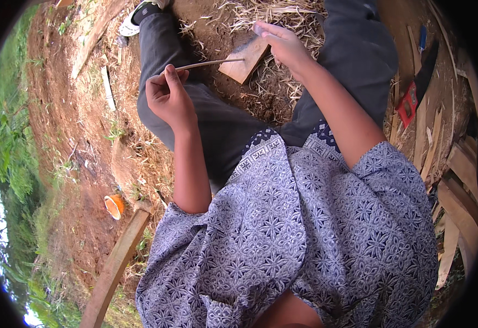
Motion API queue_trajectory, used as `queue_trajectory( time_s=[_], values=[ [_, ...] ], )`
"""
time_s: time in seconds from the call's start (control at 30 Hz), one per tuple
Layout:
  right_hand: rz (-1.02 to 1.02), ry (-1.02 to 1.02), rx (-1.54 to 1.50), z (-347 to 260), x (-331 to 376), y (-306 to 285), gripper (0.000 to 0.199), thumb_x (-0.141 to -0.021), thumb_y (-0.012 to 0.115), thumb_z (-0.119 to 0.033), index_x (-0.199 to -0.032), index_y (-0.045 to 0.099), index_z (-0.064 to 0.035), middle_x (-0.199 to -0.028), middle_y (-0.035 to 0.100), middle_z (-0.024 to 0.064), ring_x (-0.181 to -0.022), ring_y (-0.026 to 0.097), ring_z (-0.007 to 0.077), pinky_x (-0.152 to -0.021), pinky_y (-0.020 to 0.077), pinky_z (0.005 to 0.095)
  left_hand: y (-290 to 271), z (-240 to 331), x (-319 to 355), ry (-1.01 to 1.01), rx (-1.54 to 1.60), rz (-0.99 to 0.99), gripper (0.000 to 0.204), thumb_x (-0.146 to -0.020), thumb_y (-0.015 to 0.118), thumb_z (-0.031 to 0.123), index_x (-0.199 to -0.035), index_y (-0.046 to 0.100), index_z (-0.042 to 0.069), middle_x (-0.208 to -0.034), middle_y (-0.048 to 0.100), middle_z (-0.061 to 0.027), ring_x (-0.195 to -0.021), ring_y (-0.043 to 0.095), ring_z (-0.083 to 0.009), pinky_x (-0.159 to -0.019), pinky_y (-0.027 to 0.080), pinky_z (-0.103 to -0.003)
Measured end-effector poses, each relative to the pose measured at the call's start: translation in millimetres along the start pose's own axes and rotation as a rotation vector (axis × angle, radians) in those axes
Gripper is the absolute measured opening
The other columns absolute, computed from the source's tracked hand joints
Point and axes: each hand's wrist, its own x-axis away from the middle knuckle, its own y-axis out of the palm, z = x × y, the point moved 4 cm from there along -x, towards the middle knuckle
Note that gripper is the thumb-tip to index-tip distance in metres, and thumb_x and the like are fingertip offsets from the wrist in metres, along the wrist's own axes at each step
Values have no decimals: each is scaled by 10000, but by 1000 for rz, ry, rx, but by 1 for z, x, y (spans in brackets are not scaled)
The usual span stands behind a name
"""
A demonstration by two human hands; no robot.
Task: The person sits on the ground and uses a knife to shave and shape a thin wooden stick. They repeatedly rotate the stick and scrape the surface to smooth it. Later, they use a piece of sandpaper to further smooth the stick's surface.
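Note:
My left hand (pixel 167 95) is closed around one end of a thin wooden stick (pixel 211 64), which points right toward a flat wooden block. My right hand (pixel 282 44) rests on that wooden block (pixel 242 63), gripping its upper right edge. The block lies on bare earth between my legs in grey trousers (pixel 206 117). The stick's tip reaches the block's top face. I wear a blue and white patterned shirt (pixel 304 229).
Dry straw (pixel 261 13) litters the soil around the block. A red and black tool (pixel 408 104) and several wood slats (pixel 458 180) lie at the right. A long plank (pixel 113 268) and an orange cup (pixel 114 206) sit at lower left.

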Motion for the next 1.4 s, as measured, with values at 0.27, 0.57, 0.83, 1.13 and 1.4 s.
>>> queue_trajectory(
  time_s=[0.27, 0.57, 0.83, 1.13, 1.4],
  values=[
    [-148, 1, -19, 40, -3, 43, 431, -1041, 495, -192, -1451, 505, -61, -921, 697, 16, -587, 559, 58, -565, 501, 243, 3, 6, -1, 57, -80, -58, 203, -991, 644, 128, -882, 558, -19, -818, 689, -154, -740, 689, -173, -731, 605, -299],
    [-182, -515, 225, 12, 32, 94, 409, -1007, 511, -79, -1410, 519, -9, -1418, 566, 157, -1280, 578, 273, -1062, 466, 345, 15, 18, 18, 178, -29, -222, 129, -986, 619, 31, -904, 527, -7, -909, 540, -36, -765, 580, -77, -633, 517, -220],
    [-154, -418, 279, 17, 39, 87, 452, -984, 493, 8, -1436, 484, -12, -1460, 506, 197, -1346, 513, 263, -1097, 442, 361, 15, 19, 18, 204, -64, -245, 133, -1002, 597, 46, -902, 518, 5, -912, 549, -49, -756, 549, -74, -631, 484, -214],
    [-175, -81, 558, 29, 29, 68, 419, -1017, 464, -123, -1420, 514, -22, -1405, 566, 185, -1277, 575, 302, -1044, 469, 378, 16, 22, 19, 263, -68, -223, 97, -997, 604, 47, -937, 562, -18, -924, 594, -83, -709, 582, -102, -634, 488, -224],
    [84, -279, 103, 6, 11, 21, 417, -1039, 490, -151, -1428, 509, -2, -1403, 595, 129, -1287, 559, 173, -1095, 403, 294, 1, 21, 20, 279, -105, -279, 109, -1009, 573, 42, -1028, 616, -56, -1028, 632, -130, -828, 664, -167, -754, 558, -284]
  ],
)
